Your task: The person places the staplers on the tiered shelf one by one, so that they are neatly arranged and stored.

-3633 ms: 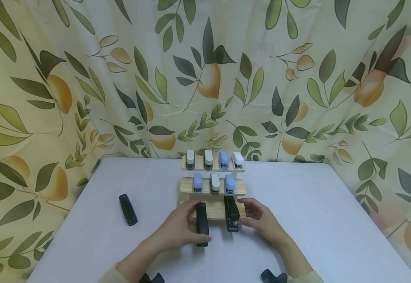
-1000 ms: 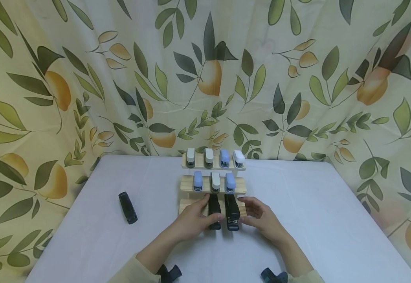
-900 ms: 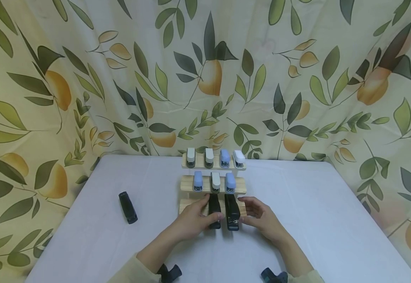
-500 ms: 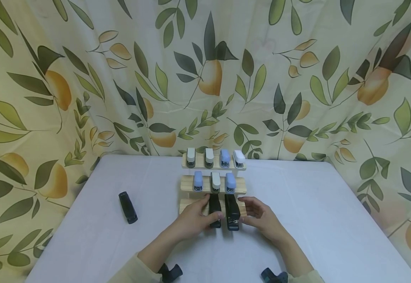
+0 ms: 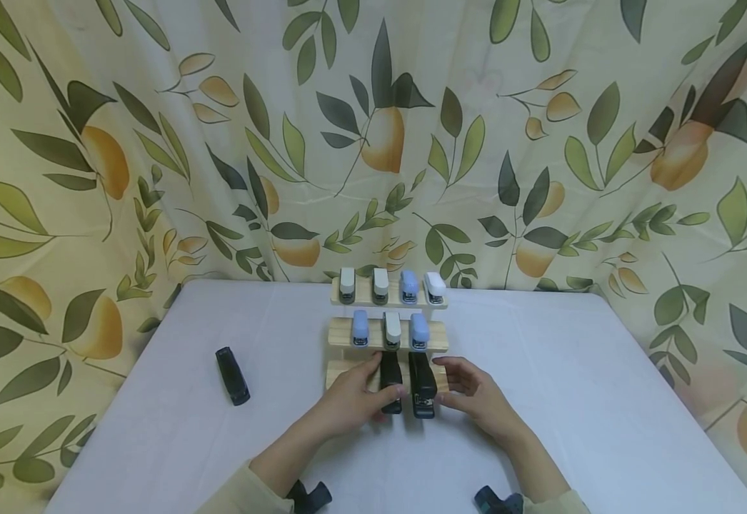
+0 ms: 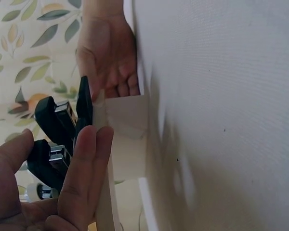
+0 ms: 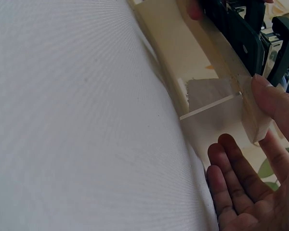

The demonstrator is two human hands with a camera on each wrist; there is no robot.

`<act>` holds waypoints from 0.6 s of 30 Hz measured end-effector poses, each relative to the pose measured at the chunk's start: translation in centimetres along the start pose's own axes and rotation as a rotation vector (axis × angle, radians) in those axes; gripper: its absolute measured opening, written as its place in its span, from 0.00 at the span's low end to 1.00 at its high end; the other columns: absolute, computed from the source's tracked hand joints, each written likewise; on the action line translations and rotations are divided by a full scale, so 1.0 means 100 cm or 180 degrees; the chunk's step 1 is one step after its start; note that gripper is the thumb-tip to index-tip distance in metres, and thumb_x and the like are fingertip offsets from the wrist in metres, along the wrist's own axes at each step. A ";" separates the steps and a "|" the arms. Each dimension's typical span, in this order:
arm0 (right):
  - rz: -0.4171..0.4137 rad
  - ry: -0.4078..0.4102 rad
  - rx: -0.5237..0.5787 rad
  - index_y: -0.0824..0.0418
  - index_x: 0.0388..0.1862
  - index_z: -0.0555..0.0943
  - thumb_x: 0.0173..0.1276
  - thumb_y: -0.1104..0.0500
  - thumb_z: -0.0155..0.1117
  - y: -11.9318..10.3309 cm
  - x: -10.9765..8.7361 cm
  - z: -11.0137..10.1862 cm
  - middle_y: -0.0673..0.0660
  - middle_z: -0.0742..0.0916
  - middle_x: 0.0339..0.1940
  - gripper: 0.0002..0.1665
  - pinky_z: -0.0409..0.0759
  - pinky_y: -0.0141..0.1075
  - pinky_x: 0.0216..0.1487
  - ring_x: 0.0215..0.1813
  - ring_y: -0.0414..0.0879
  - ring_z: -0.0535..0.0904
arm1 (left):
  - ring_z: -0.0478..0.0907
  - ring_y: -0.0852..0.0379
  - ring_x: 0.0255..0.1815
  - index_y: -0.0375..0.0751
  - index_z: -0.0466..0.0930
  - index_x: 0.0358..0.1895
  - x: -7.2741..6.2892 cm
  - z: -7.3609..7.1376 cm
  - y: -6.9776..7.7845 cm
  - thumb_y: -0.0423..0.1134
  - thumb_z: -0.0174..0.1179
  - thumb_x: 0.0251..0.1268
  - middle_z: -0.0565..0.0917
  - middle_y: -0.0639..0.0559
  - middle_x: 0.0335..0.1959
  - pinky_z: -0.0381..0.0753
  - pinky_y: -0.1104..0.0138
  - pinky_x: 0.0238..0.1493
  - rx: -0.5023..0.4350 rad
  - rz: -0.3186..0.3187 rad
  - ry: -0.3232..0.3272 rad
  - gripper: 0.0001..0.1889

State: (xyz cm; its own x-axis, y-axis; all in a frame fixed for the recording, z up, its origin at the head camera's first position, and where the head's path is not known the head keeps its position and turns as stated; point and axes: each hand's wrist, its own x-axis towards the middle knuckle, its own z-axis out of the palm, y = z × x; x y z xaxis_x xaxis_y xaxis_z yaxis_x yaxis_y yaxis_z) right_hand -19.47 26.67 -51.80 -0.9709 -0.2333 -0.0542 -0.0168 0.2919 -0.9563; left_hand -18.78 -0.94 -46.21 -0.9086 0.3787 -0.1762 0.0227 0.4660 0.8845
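My left hand [image 5: 348, 401] grips a black stapler [image 5: 390, 371] from its left side, over the lowest shelf of a three-tier wooden display stand [image 5: 337, 373]. In the left wrist view its thumb and fingers lie on either side of that stapler [image 6: 44, 163]. Close by on the right, a second black stapler [image 5: 421, 375] juts past the shelf's front edge. My right hand [image 5: 481, 401] holds the right end of the lowest shelf. In the right wrist view, the thumb is at the shelf corner beside the stapler [image 7: 245, 45], and the other fingers [image 7: 221, 187] curve near the clear side support [image 7: 216, 113].
The middle tier bears a blue stapler [image 5: 360, 328], a pale one [image 5: 391, 328] and another blue one [image 5: 419, 330]. Several small staplers line the top tier [image 5: 363, 291]. A black stapler [image 5: 232, 376] lies apart on the white table [image 5: 540, 357]. A patterned curtain [image 5: 322, 214] hangs behind.
Since the oldest frame, my left hand has brought its black stapler rightward and back, beside the other black one. Over the last second it has barely shifted. My right hand stays in place.
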 end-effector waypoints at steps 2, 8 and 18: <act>-0.0003 -0.0004 -0.0007 0.55 0.70 0.75 0.64 0.58 0.77 0.000 0.001 0.000 0.62 0.82 0.63 0.36 0.81 0.30 0.60 0.59 0.51 0.81 | 0.85 0.55 0.29 0.35 0.55 0.82 -0.001 0.000 0.000 0.64 0.65 0.68 0.87 0.42 0.48 0.80 0.59 0.45 -0.0065 -0.0008 -0.0024 0.51; -0.0030 -0.0010 -0.0006 0.56 0.71 0.75 0.64 0.59 0.77 0.001 0.002 0.000 0.62 0.82 0.63 0.37 0.81 0.31 0.60 0.59 0.51 0.81 | 0.85 0.57 0.35 0.36 0.55 0.82 -0.002 0.000 0.000 0.64 0.65 0.66 0.80 0.34 0.66 0.81 0.57 0.50 -0.0044 0.0017 0.0016 0.51; -0.0021 -0.0010 0.0009 0.56 0.71 0.75 0.64 0.59 0.77 0.001 0.001 0.000 0.61 0.81 0.64 0.37 0.81 0.30 0.60 0.60 0.51 0.80 | 0.85 0.52 0.52 0.40 0.55 0.83 -0.005 -0.002 -0.003 0.64 0.69 0.63 0.72 0.35 0.75 0.79 0.47 0.64 -0.0038 0.0019 0.0028 0.53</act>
State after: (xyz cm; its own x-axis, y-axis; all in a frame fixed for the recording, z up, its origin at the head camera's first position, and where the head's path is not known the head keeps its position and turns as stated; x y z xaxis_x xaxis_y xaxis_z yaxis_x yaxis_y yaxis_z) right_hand -19.57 26.68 -51.89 -0.9700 -0.2382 -0.0488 -0.0226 0.2878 -0.9574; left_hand -18.44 -1.40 -46.26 -0.9121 0.3742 -0.1672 0.0231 0.4543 0.8905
